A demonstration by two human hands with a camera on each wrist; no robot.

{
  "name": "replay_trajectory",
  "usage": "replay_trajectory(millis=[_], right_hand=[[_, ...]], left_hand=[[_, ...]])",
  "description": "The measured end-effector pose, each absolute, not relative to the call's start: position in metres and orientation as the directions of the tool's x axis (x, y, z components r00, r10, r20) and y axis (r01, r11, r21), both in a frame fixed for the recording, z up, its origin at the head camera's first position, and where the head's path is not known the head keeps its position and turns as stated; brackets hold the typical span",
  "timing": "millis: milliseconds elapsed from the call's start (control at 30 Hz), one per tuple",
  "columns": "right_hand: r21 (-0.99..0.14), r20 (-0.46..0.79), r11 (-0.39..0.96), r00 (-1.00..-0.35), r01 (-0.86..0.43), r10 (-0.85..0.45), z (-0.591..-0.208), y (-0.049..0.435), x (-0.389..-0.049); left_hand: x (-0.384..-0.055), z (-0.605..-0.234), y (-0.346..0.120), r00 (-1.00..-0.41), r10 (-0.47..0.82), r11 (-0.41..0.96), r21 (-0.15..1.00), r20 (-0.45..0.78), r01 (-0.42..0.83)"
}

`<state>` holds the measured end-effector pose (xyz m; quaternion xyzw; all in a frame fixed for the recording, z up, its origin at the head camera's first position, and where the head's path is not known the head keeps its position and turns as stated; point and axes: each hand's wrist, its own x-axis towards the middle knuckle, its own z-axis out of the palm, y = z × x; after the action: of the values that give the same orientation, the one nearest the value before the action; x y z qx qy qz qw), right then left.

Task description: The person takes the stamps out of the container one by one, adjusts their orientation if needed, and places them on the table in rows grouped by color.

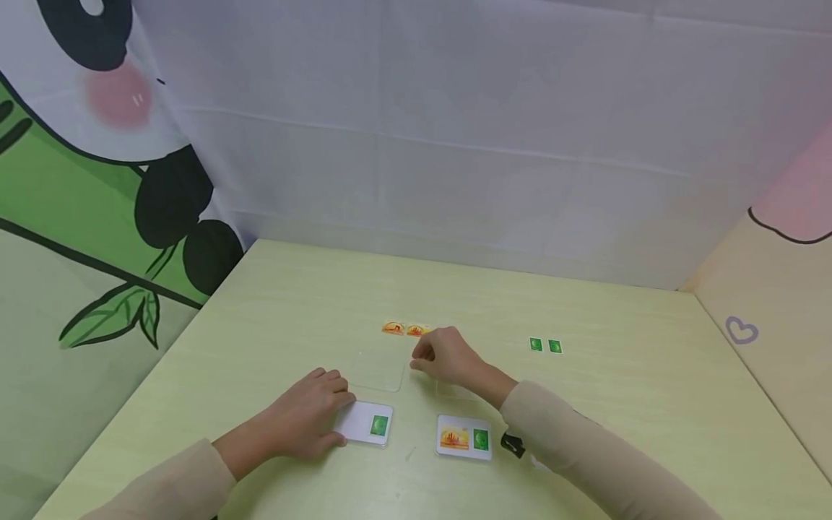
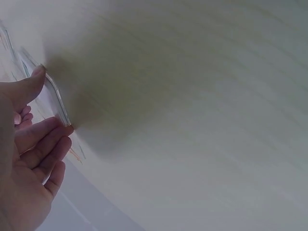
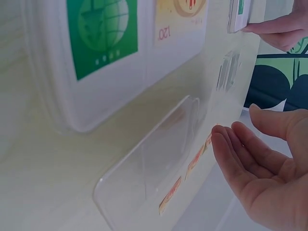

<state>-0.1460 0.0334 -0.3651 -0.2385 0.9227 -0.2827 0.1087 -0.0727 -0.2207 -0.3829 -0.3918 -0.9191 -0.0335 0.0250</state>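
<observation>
My left hand (image 1: pixel 310 413) grips a clear flat case with a white card (image 1: pixel 356 421) bearing one green stamp (image 1: pixel 380 425); thumb and fingertips sit at its edges in the left wrist view. My right hand (image 3: pixel 269 163) hovers beside the orange stamps (image 3: pixel 196 159), thumb apart from gently bent fingers, with nothing between them. In the head view this hand partly covers the row of orange stamps. Two thin clear plastic covers lie on the table: one (image 1: pixel 377 372) between the hands, the other (image 3: pixel 144 163) below my right forearm.
A second case (image 1: pixel 464 437) holds a white card with an orange and a green stamp, near my right sleeve. Two green stamps (image 1: pixel 545 345) lie farther right. The pale yellow table (image 1: pixel 312 289) meets a white cloth backdrop (image 1: pixel 455 144) and printed side panels.
</observation>
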Motion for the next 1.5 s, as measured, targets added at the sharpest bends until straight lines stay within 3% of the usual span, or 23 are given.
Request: replay_trajectory(millis=[1500], right_hand=[[-0.626, -0.1, 0.676, -0.82, -0.388, -0.564, -0.369, 0.035, -0.127]], left_hand=[[-0.082, -0.383, -0.21, -0.714, 0.699, 0.71, 0.091, 0.034, 0.699]])
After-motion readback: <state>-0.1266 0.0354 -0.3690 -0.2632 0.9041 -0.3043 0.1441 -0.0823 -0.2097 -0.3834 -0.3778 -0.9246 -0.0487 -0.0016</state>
